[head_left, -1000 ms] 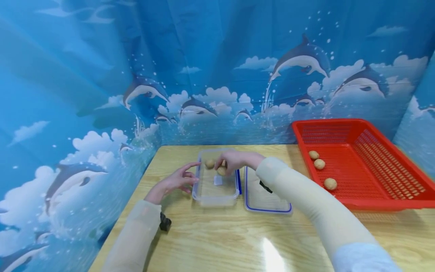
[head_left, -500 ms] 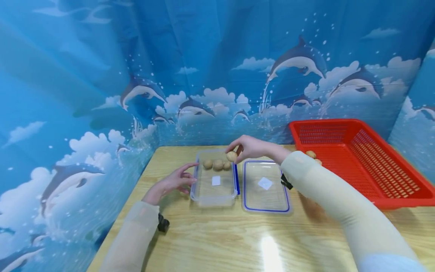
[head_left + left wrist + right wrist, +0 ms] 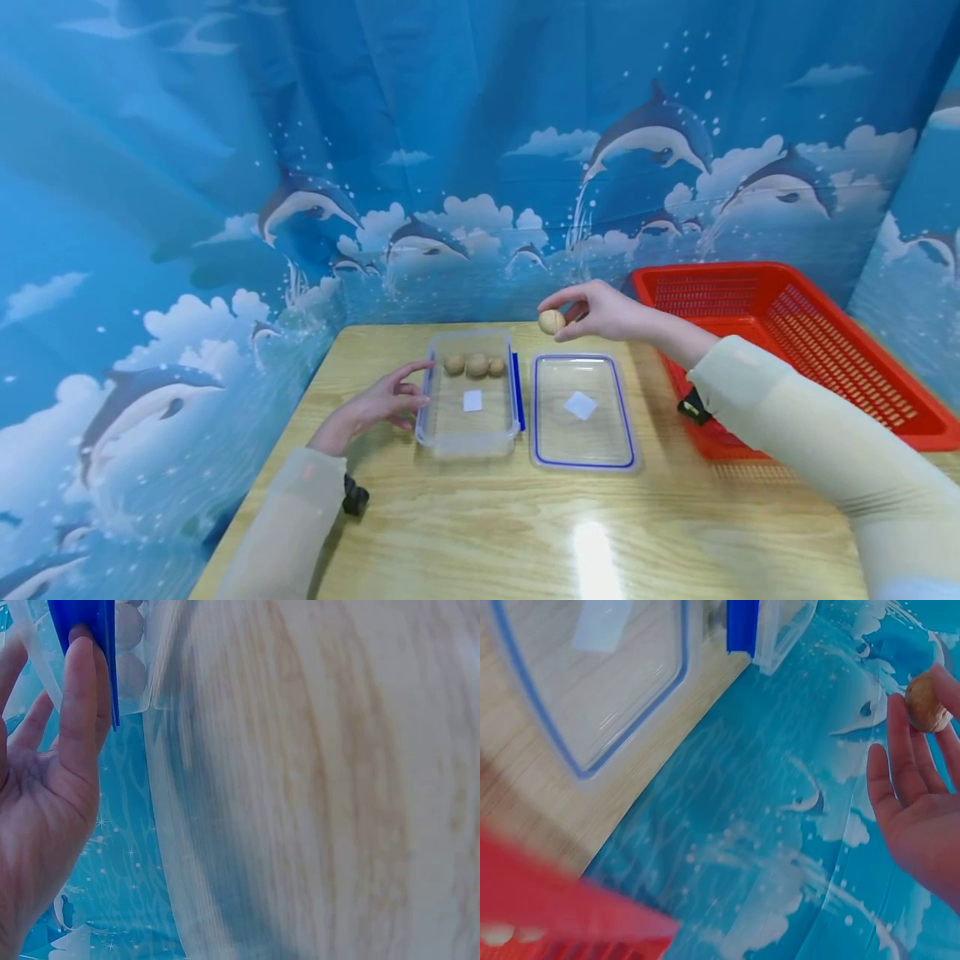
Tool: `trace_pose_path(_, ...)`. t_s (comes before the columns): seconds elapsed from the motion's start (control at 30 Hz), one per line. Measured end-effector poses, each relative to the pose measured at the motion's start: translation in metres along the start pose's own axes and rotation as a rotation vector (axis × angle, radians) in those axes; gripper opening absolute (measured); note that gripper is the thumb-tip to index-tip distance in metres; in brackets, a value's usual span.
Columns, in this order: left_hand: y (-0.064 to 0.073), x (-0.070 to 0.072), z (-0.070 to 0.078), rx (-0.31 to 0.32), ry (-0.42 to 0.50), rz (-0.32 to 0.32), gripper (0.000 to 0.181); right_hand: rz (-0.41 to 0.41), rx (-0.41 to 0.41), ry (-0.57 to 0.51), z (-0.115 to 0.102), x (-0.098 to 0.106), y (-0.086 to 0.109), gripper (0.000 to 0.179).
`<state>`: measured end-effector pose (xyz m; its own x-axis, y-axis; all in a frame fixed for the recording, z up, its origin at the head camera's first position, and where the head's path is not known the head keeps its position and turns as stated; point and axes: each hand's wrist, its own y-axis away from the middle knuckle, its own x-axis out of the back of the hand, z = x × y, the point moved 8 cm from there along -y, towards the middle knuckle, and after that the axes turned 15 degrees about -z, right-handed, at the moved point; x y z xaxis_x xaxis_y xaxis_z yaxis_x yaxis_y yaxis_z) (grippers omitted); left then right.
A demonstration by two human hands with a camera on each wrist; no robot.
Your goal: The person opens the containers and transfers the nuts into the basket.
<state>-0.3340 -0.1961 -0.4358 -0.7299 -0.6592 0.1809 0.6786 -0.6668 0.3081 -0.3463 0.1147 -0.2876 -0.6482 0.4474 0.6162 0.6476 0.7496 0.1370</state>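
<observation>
Right hand [image 3: 922,817] partly hid walnut [image 3: 923,705], was cut off by right wrist view's edge; red plastic basket [image 3: 562,904] was blurred there, cut off too.

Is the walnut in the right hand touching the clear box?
Apart. The head view shows the walnut pinched in the right hand, with a plain gap between it and the clear box.

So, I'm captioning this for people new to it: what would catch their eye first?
Probably the blue dolphin curtain behind the table, then the red basket at the right. Next, the walnut the right hand holds up, and three more walnuts in the clear box.
</observation>
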Motion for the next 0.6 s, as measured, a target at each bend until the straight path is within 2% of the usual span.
trace_pose_path(0.37,0.003,0.001,0.001,0.011,-0.007,0.003,0.070,0.208,-0.181,0.044,0.040,0.029,0.068,0.048)
trace_pose_path(0.6,0.001,0.000,0.001,0.011,-0.006,-0.001,0.071,0.283,-0.272,0.035,0.069,0.043,0.118,0.056)
